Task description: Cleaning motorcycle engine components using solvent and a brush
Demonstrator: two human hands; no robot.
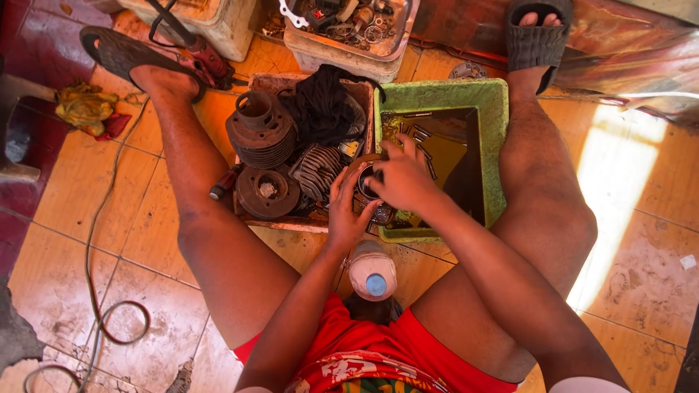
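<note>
Gripping a round metal part [366,185], left hand [346,211] beneath, right hand [402,182] above.

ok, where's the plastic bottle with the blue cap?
Head view, bottom centre: the bottle lies on the tiled floor between the person's thighs, just below the left hand and the green tray.

The floor of worn orange-brown ceramic tiles [65,218] is stained and dusty, with dark grout lines. A bright patch of sunlight [619,196] falls across the tiles on one side. A thin grey cable [98,240] loops over the floor.
</note>
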